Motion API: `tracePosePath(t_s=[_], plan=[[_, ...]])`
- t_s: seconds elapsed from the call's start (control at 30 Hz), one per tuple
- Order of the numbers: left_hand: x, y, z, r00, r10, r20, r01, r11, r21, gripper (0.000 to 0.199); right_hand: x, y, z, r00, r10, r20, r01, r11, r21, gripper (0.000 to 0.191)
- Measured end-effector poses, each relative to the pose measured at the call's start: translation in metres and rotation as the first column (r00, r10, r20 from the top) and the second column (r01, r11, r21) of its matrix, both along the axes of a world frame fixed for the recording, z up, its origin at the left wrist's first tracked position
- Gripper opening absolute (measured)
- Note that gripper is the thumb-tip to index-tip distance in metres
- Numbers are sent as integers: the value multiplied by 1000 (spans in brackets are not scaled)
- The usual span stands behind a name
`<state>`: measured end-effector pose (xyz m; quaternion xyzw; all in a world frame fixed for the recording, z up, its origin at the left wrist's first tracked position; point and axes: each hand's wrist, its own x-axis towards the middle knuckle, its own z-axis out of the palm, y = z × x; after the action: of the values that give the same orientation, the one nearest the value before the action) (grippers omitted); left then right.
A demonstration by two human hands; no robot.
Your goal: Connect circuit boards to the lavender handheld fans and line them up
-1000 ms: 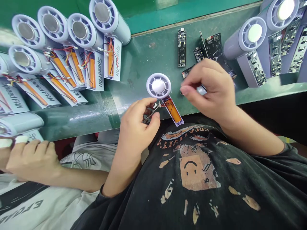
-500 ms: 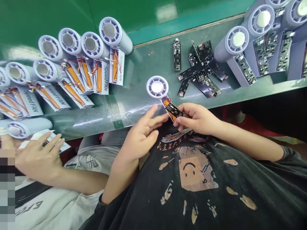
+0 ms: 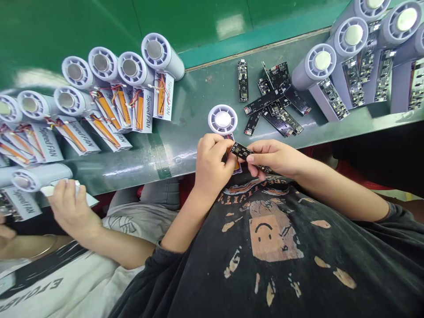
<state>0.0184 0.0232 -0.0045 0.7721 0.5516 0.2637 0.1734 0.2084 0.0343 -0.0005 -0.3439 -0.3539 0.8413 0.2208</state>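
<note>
In the head camera's picture, the person's two hands meet just above their dark printed T-shirt (image 3: 265, 247), at the near edge of a green workbench (image 3: 185, 152). The right hand (image 3: 276, 159) is almost closed, with thumb and fingers pinching a narrow black circuit board (image 3: 241, 151) by its middle and right end. The left hand (image 3: 212, 161) is curled tight beside it, its fingers right at the board's left end. Those fingers hide whatever they grip, so the hold cannot be made out.

A round white-and-grey fan head (image 3: 222, 119) sits just beyond the left hand, facing up. Only a sliver of an orange battery (image 3: 236, 167) shows under the board, between the hands, and its wiring is hidden.

Farther out past the right hand lies a loose heap of black circuit boards (image 3: 274, 99), with a single board (image 3: 243, 79) apart from it. Beyond that, at the top right, grey fan bodies with boards set in them (image 3: 334, 98) are cut off by the frame. Left of the hands stand rows of fans with orange batteries on white "Speed FAN" cards (image 3: 109, 110).

At the lower left, a co-worker's hand (image 3: 71, 207) closes on a white part (image 3: 58, 190) near another fan (image 3: 39, 179). That person's other hand (image 3: 4, 232) is cut off by the frame edge.
</note>
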Motion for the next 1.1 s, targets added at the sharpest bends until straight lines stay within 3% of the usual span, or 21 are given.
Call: tracePosePath(t_s=[0.23, 0.43, 0.63, 0.83, 1.1], plan=[[-18, 5, 10, 998, 15, -59, -13, 999, 45, 17, -4, 5, -14, 992, -91, -91, 85, 995, -60, 17], [-11, 3, 8, 996, 3, -94, 5, 997, 79, 16, -5, 8, -16, 987, -122, -106, 118, 992, -43, 22], [-9, 12, 4, 992, 22, -126, -8, 994, 113, 11, -6, 7, -15, 988, -140, -65, 137, 989, -59, 18], [-14, 10, 0, 976, 146, -160, -118, 978, 173, 17, -19, 4, -13, 984, -171, 48, 173, 984, -33, 13], [-17, 4, 10, 984, 90, -155, -78, 994, 82, 17, -25, 2, -8, 979, -125, 163, 116, 991, 60, 18]])
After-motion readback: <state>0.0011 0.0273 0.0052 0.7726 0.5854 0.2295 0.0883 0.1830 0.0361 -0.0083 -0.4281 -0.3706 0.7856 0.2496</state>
